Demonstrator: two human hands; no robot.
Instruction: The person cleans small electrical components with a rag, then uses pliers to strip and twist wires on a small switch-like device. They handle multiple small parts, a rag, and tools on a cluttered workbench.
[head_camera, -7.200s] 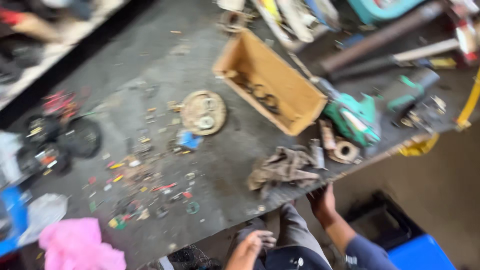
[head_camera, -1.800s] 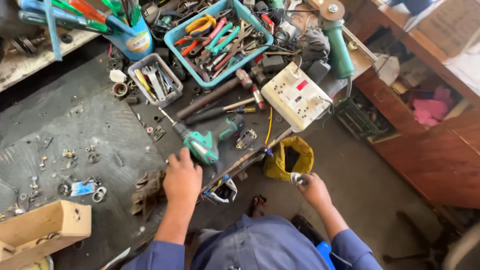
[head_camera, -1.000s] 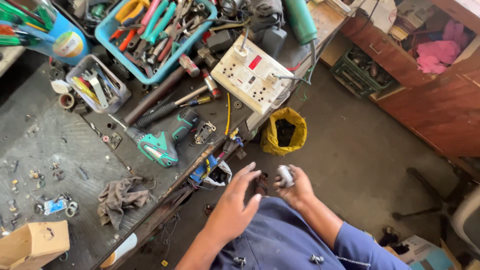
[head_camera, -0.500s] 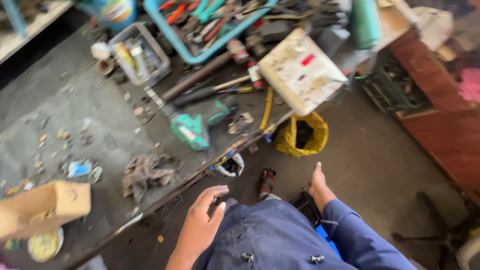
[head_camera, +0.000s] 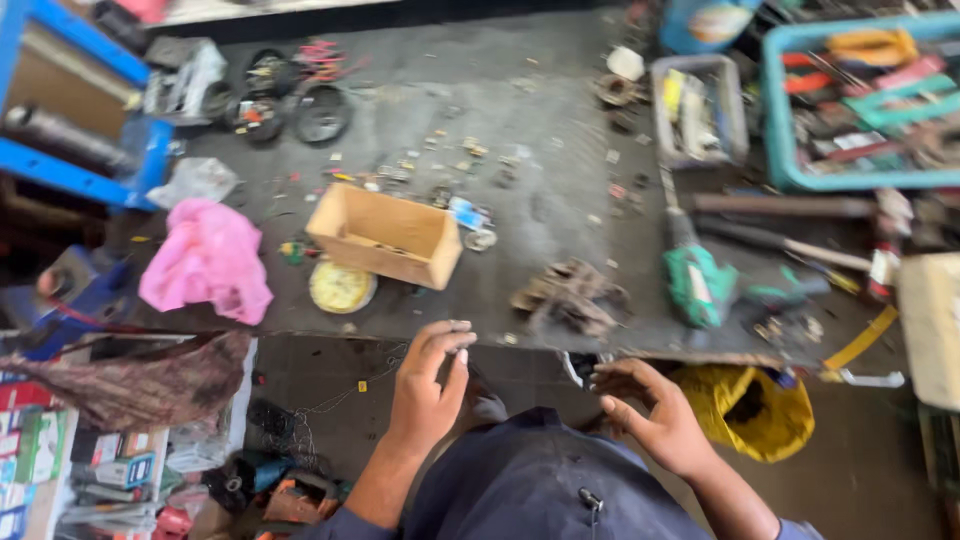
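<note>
Both hands (head_camera: 428, 392) now raised, loosely open, empty.

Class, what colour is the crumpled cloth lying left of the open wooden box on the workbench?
Pink: the crumpled cloth beside the open wooden box, head view.

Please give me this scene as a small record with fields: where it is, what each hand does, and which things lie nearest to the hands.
place: dark, cluttered workbench seen from above
left hand: raised at the bench's front edge, fingers pinched on something small; too small to identify
right hand: open, fingers curled, holding nothing visible
nearest on bench: crumpled grey-brown rag, open rectangular wooden box, round yellow lid
farther right: green power drill
left: crumpled pink cloth
below bench: yellow bag
</note>
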